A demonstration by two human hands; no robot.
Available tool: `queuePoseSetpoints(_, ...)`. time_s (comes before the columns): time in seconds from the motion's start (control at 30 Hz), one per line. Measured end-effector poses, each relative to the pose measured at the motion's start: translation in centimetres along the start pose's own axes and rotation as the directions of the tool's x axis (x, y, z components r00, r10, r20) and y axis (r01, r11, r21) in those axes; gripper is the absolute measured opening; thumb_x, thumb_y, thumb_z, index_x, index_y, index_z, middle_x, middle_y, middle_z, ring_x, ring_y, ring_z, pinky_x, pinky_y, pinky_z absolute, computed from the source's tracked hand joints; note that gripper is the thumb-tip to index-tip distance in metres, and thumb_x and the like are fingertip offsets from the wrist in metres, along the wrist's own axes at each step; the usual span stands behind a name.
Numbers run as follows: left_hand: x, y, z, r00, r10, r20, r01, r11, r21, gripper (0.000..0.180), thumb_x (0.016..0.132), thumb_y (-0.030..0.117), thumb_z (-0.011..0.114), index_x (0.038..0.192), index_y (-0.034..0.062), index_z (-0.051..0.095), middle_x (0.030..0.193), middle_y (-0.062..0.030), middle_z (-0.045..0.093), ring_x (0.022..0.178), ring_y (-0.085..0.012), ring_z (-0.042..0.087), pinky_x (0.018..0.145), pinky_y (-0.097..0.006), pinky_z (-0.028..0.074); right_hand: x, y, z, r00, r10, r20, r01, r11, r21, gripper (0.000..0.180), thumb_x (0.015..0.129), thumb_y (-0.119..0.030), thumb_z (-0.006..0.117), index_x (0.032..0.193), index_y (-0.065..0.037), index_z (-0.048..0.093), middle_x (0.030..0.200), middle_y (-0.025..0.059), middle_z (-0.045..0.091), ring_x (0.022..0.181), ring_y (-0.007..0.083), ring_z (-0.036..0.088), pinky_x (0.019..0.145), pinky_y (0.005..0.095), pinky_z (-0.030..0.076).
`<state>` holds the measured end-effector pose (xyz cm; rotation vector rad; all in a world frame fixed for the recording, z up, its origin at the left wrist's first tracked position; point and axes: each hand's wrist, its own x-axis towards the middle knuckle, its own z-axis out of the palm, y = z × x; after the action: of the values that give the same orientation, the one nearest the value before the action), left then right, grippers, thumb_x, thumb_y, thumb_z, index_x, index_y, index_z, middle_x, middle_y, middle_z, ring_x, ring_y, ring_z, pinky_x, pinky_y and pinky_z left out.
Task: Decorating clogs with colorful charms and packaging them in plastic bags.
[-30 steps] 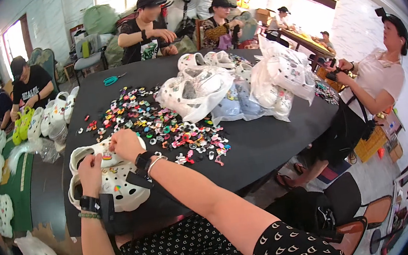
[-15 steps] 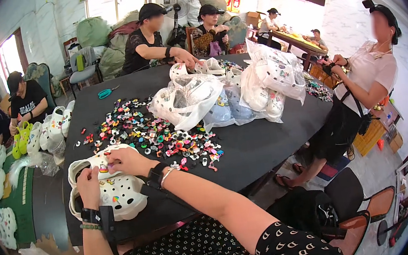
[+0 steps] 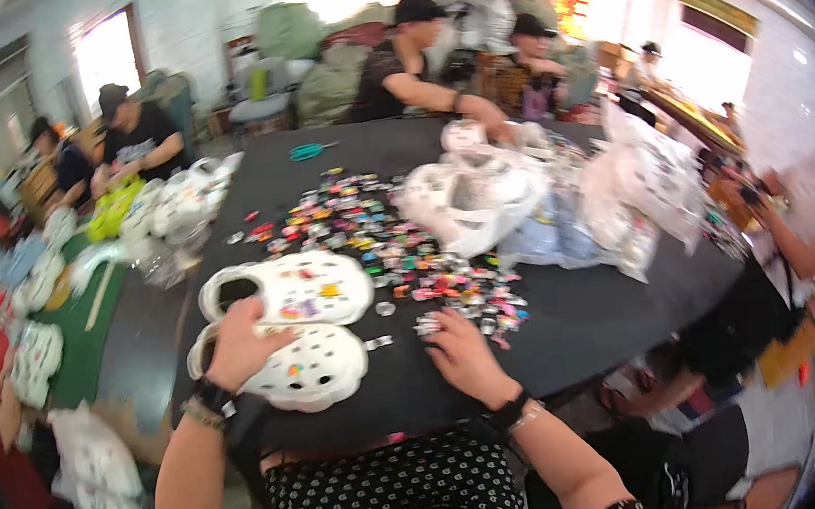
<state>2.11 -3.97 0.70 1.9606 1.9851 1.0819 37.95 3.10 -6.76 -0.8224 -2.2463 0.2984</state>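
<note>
Fingered charms near table's front edge.
Had left hand half-open on clogs, right hand loosely curled; could not tell its hold. Judged scatter possible from hasty raking.

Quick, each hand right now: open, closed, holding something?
Left hand: on the nearer white shoe; can't tell whether its grip is closed.
Right hand: at the colorful charms; can't tell whether it holds one.
</note>
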Motion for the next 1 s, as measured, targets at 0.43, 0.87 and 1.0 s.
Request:
queuePoseSetpoints(0.43,0.5,-7.3,-11.5,0.976,-0.156,-0.152,0.162,0.987,0.026,0.035,0.071,0.023,0.083,0.076,0.0003,0.057,0.071,-0.0081,0.056,0.067,-0.0171,0.052,0.063,-0.033,0.045,-2.3,-2.3,-1.0,0.984,0.176,0.016,-0.172,0.975,-0.139,0.013,0.082,0.003,0.063,0.095,0.000,0.063,0.132,0.0196,0.055,0.130,0.0414,0.045,0.107,0.0491,0.038)
queuePoseSetpoints(0.87,-0.3,-41.3,-32.2,0.896,-0.443,0.019,0.269,0.577,0.771,0.062,0.082,0.053,0.068,0.102,-0.0057,0.066,0.095,-0.0247,0.070,0.086,-0.0401,0.067,0.079,-0.046,0.051,-0.8,-1.3,-0.8,0.996,0.075,-0.048,-0.078,0.995,-0.054,0.016,0.081,-0.002,0.068,0.097,-0.003,0.065,0.126,0.0153,0.058,0.126,0.0358,0.050,0.103,0.0446,0.044)
queuePoseSetpoints(1.0,-0.3,-25.6,-9.9,0.906,-0.414,-0.088,0.421,0.862,0.281,0.062,0.085,0.028,0.071,0.134,-0.0028,0.051,0.130,-0.0246,0.058,0.120,-0.0379,0.055,0.101,-0.042,0.043,-2.1,-2.0,-1.8,0.988,0.148,-0.034,-0.151,0.973,-0.173,0.016,0.081,-0.002,0.067,0.096,-0.004,0.065,0.129,0.0145,0.057,0.128,0.0351,0.049,0.104,0.0437,0.043)
